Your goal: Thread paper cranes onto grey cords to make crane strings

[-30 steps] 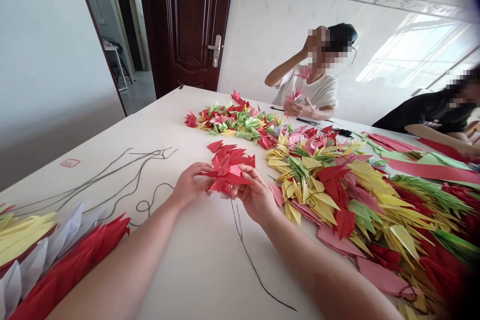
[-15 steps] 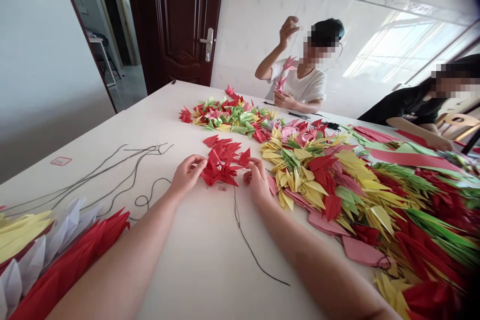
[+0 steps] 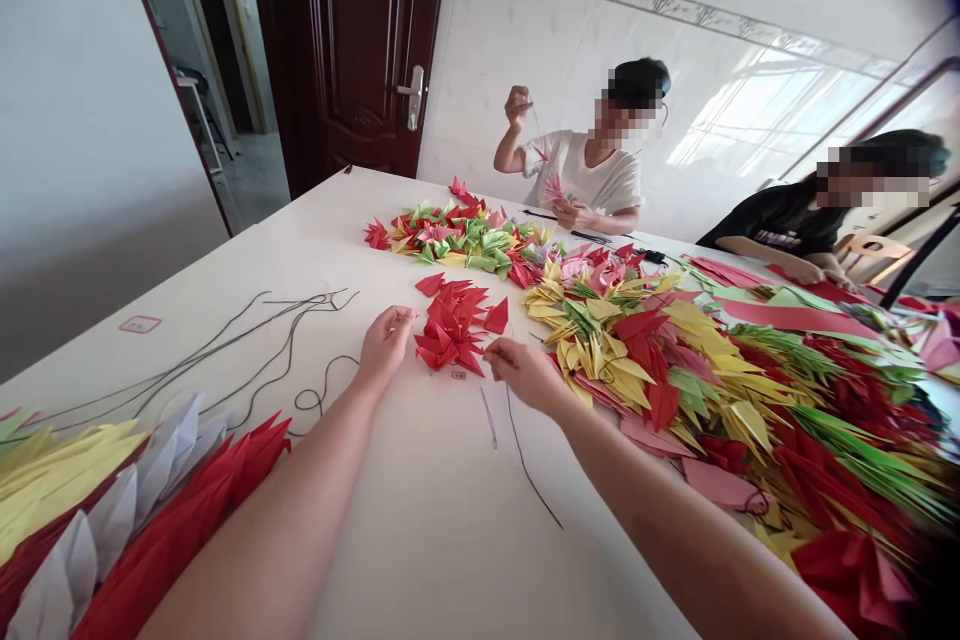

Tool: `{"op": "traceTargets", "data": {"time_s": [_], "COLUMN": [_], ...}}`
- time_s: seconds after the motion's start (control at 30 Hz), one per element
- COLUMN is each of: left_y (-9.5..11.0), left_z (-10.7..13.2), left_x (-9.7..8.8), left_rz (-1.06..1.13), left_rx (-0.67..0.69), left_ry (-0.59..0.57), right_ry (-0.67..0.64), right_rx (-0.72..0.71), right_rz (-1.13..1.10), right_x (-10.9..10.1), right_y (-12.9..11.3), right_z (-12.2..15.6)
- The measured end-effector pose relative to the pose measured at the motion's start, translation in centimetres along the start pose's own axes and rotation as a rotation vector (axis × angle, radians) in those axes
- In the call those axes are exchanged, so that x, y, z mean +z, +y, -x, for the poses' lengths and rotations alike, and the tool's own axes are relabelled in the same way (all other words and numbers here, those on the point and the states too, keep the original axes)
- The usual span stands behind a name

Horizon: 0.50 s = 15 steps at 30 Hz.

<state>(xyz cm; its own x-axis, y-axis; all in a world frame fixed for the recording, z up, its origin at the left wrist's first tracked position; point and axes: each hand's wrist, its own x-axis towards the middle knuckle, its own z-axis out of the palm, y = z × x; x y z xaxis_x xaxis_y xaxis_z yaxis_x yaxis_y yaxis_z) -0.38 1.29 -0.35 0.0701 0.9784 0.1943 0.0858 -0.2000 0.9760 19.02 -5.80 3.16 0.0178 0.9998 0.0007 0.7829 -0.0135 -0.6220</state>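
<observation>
A small pile of red folded paper cranes (image 3: 454,320) lies on the white table (image 3: 420,520) between my hands. My left hand (image 3: 385,352) is at the pile's left edge, thumb and fingers closed together; what they hold, if anything, is too small to make out. To the right of the pile, my right hand (image 3: 525,370) pinches the upper end of a dark cord (image 3: 529,455), which trails down across the tabletop towards me. A thin pale sliver (image 3: 489,418), its kind unclear, shows beside the cord. One red crane (image 3: 496,316) sits just above my right fingertips.
Mixed coloured paper cranes (image 3: 600,340) are heaped along the right side. Loose dark cords (image 3: 289,350) lie at left, near rows of yellow, white and red folded paper (image 3: 202,490). Two people (image 3: 600,160) sit across the table, one holding up a thread with pink cranes.
My right hand has come down from the red crane to the cord, whose upper part moved right. My left hand is slightly off the pile. The person in white has lowered the raised hand.
</observation>
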Motion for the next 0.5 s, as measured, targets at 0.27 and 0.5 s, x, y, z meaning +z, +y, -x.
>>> {"op": "traceTargets", "data": {"time_s": [0.27,0.5], "left_y": [1.0,0.0], "left_z": [0.6,0.6], "left_x": [-0.4,-0.6], "left_rz": [0.127,0.244], "left_rx": [0.078,0.243], "left_ry": [-0.138,-0.351], "right_ry": [0.004,0.022], "right_rx": [-0.088,-0.274], "right_rz": [-0.746,-0.817], "right_x": [-7.3,-11.1], "right_y": [-6.0,-12.7], "right_z": [-2.4,-3.3]}}
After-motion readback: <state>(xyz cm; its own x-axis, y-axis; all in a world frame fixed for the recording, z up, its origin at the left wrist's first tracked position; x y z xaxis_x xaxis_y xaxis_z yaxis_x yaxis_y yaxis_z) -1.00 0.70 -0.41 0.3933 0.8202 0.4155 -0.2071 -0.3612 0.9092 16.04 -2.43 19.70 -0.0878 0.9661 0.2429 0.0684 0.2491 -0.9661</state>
